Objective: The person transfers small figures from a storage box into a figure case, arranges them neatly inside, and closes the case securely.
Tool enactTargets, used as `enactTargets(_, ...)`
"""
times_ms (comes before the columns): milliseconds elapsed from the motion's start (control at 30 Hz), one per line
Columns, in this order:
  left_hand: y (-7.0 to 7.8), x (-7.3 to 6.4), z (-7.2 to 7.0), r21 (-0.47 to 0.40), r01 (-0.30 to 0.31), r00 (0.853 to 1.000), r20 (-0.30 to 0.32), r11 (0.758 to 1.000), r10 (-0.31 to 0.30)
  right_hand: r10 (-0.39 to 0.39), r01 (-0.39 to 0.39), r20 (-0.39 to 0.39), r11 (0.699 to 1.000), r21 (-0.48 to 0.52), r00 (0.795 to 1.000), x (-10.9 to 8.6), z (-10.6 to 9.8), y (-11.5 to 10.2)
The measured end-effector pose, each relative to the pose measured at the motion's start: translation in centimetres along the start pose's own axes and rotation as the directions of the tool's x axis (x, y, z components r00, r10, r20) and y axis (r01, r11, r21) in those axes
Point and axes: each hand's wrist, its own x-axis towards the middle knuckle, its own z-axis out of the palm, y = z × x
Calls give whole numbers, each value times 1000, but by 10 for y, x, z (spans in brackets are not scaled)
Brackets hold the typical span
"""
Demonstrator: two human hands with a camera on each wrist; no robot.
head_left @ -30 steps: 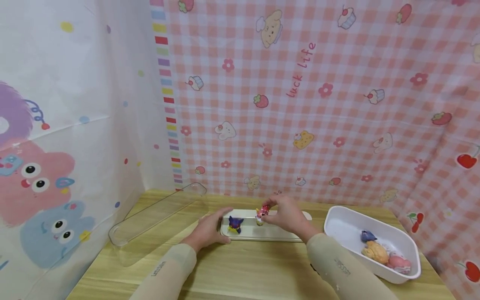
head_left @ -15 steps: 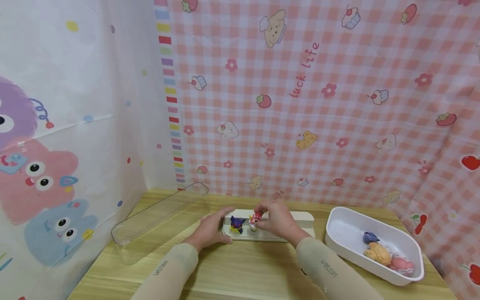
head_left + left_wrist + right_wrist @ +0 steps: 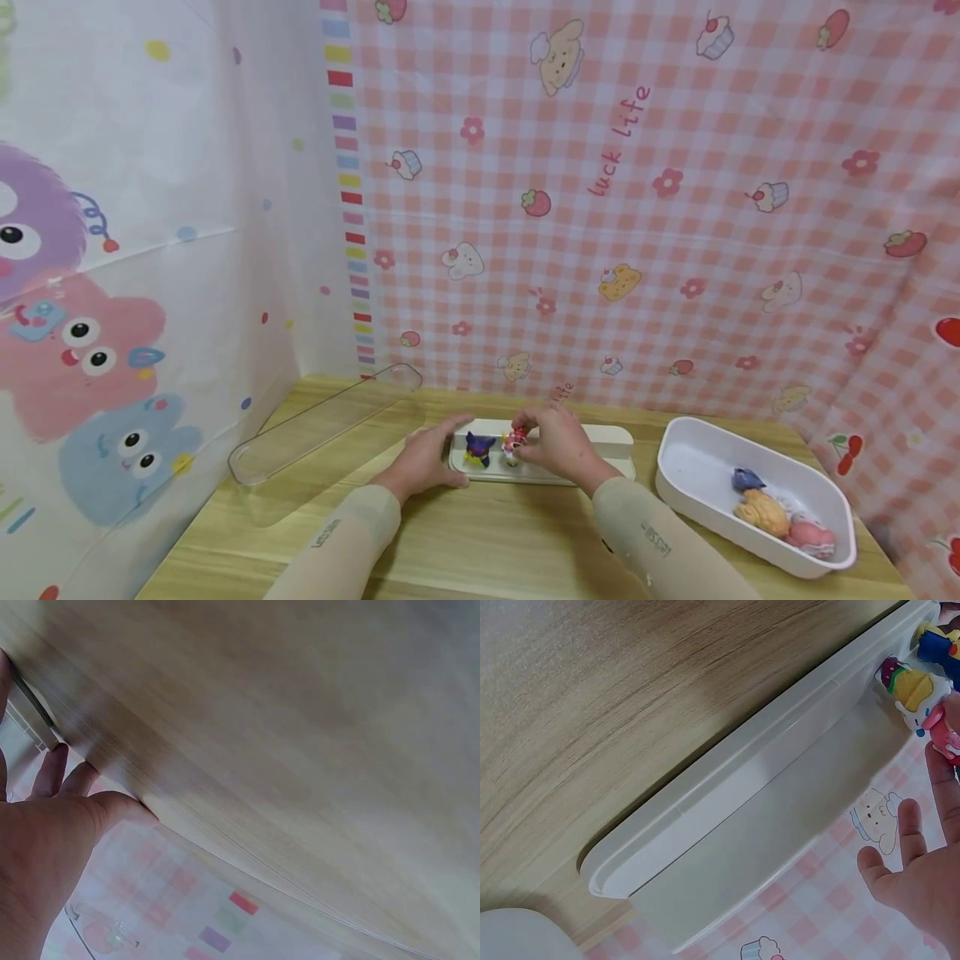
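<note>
A long white stepped display base (image 3: 611,446) lies on the wooden table, its raised step along the back. My left hand (image 3: 423,462) grips its left end, thumb at the front and fingers behind. On that end stands a dark purple figurine (image 3: 477,450) with yellow at its front. Just right of it, my right hand (image 3: 558,442) pinches a small red and white figurine (image 3: 513,452) by its upper part. In the right wrist view this figurine (image 3: 911,690) shows a yellow middle and its foot at the base's lower level. Only the base's end edge appears in the left wrist view.
A clear plastic cover (image 3: 326,425) lies at the left. At the right stands a white bin (image 3: 690,467) with a blue figure (image 3: 747,479), an orange one (image 3: 762,511) and a pink one (image 3: 810,533). Patterned cloth (image 3: 480,208) closes off the back and sides.
My right hand has carried the red and white figurine left and lower, beside the purple one. The left hand stays at the base's end. The head view has shifted slightly.
</note>
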Motion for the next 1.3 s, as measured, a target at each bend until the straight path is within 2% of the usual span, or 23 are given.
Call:
enactTargets(367,1,-2,1,7,8,1000,-7,1000,-8,-4,4,42,1000,-14,999,-2,2,1)
enactTargets(667,-1,-2,3,-3,8,1000,-12,1000,-8,-16,17,48,1000,-21,999,-4,4,0)
enactTargets(900,0,-5,2,-10,8,1000,-15,1000,-8,19,-20,55,1000,18,998,-8,1,2)
enactTargets(1067,-1,-6,1,-16,21,1000,-14,1000,-21,66,-69,47,996,60,997,-21,-25,14)
enactTargets(1167,-2,-7,2,-17,35,999,-18,999,-35,68,-69,31,997,36,997,-33,-53,30)
enactTargets(1300,-3,-8,3,-21,50,999,-15,999,-50,75,-77,-29,996,-48,997,-54,-97,63)
